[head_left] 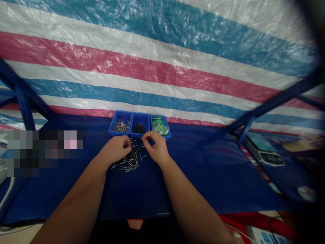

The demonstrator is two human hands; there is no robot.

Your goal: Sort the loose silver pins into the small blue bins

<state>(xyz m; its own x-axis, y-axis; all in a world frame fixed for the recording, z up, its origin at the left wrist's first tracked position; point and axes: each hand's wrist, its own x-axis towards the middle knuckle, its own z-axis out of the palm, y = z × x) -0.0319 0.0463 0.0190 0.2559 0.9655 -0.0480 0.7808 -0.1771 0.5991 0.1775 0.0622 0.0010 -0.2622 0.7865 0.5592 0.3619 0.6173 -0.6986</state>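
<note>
Three blue bins stand side by side at the back of the blue table. The left bin (121, 124) holds thin silver metal pieces, the middle bin (139, 126) small dark pieces, the right bin (159, 126) green and clear plastic packets. In front of them lies a loose pile of slim metal pieces (130, 162). My left hand (119, 147) is pinched closed at the pile's left, before the left bin. Facing it, my right hand (156, 145) is pinched before the right bin. Whatever either hand's fingertips hold is too small to make out.
A striped plastic sheet (152, 71) hangs behind the blue table (203, 169). Blue metal frame bars rise at both sides. A scale (269, 154) sits at the far right. A blurred-out area and a white cable are at the left.
</note>
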